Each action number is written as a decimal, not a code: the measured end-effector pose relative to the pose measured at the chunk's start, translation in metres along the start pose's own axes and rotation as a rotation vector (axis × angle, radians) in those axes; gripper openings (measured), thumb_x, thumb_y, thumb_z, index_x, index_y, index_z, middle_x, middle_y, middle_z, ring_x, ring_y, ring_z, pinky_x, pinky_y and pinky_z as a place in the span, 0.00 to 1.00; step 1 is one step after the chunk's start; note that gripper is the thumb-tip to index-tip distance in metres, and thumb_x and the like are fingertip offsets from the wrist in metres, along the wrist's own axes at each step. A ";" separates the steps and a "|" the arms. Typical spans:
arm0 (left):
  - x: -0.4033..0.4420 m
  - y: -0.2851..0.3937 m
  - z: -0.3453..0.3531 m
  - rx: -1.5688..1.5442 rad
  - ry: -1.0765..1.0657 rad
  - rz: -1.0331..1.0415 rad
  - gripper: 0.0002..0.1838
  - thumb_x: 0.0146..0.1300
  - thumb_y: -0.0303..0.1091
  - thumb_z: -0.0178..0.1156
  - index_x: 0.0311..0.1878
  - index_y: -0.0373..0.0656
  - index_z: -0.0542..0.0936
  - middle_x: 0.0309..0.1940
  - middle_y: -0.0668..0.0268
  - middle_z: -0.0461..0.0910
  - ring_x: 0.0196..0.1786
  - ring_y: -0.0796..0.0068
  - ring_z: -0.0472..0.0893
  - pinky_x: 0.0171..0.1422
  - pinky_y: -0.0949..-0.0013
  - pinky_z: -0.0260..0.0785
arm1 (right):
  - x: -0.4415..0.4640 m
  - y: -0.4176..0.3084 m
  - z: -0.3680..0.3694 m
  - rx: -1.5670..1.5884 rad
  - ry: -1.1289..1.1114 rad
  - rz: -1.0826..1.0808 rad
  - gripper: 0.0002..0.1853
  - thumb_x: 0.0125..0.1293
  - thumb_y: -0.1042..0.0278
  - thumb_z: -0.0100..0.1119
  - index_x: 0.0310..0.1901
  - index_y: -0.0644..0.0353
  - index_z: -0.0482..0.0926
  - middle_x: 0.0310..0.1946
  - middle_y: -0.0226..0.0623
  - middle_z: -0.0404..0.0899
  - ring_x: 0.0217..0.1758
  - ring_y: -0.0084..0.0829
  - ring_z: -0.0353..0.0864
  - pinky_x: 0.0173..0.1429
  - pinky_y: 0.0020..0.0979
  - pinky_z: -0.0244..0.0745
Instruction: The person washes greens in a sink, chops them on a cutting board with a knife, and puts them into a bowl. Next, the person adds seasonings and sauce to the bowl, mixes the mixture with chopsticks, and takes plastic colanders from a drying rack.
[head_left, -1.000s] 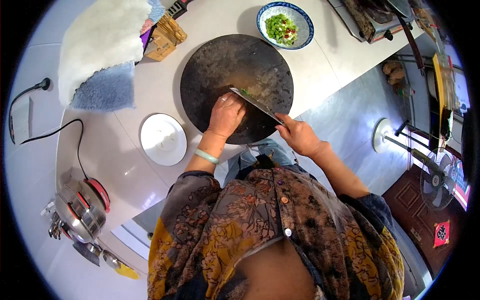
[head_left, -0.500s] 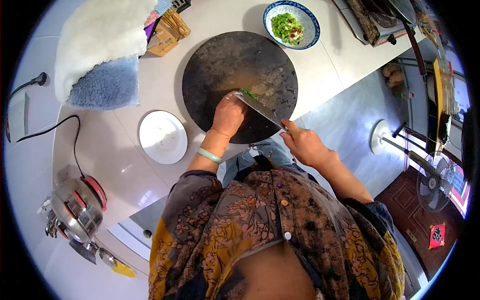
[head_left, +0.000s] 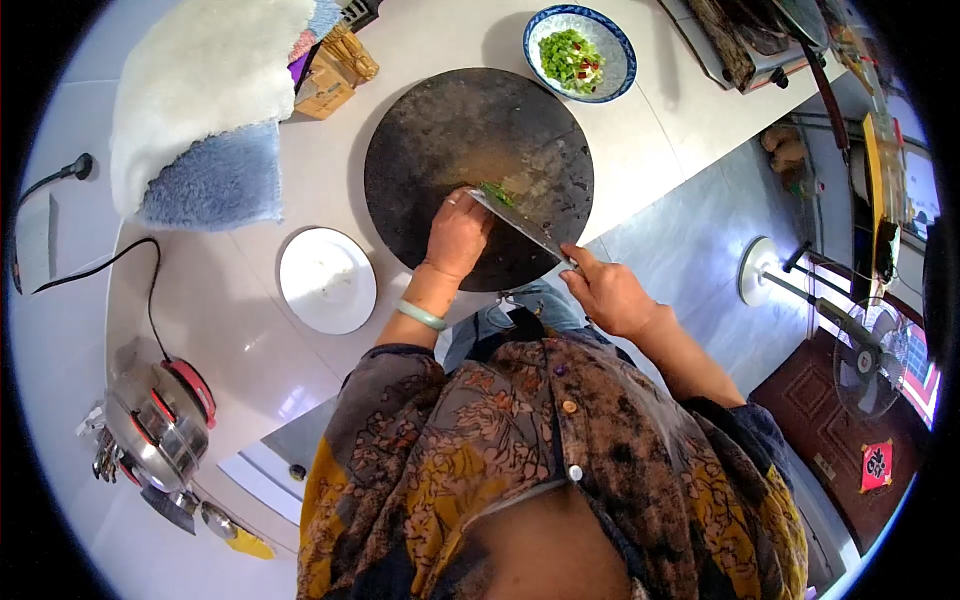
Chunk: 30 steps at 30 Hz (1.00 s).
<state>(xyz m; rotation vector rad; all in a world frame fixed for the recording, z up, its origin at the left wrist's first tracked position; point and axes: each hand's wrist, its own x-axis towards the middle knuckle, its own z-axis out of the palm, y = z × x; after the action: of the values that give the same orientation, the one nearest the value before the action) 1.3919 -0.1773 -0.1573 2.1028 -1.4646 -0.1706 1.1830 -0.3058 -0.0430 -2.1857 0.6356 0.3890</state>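
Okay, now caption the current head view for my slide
On a round dark board, the right hand holds a knife beside chopped greens, the left hand at its blade.

Kitchen, shown by the stove (head_left: 748, 45) and round chopping board (head_left: 470, 140).

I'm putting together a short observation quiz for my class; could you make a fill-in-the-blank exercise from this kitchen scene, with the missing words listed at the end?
The hand gripping the knife is the person's ____ one.
The bracelet circles the person's ____ wrist.
The bowl of chopped greens has a ____ rim.
Seen from above, the dark chopping board is ____ in shape.

Missing words: right; left; blue; round.
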 end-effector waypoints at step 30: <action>0.000 -0.006 -0.007 -0.016 0.020 0.073 0.14 0.52 0.28 0.59 0.44 0.42 0.82 0.43 0.60 0.80 0.49 0.59 0.77 0.59 0.61 0.69 | 0.015 -0.010 0.006 0.081 -0.004 0.032 0.24 0.73 0.54 0.47 0.61 0.62 0.65 0.28 0.57 0.80 0.36 0.59 0.79 0.39 0.52 0.73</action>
<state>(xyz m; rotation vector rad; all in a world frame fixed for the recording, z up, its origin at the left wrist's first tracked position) 1.4001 -0.1727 -0.1546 2.0293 -1.5215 -0.1328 1.2008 -0.3005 -0.0479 -2.0997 0.6734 0.3785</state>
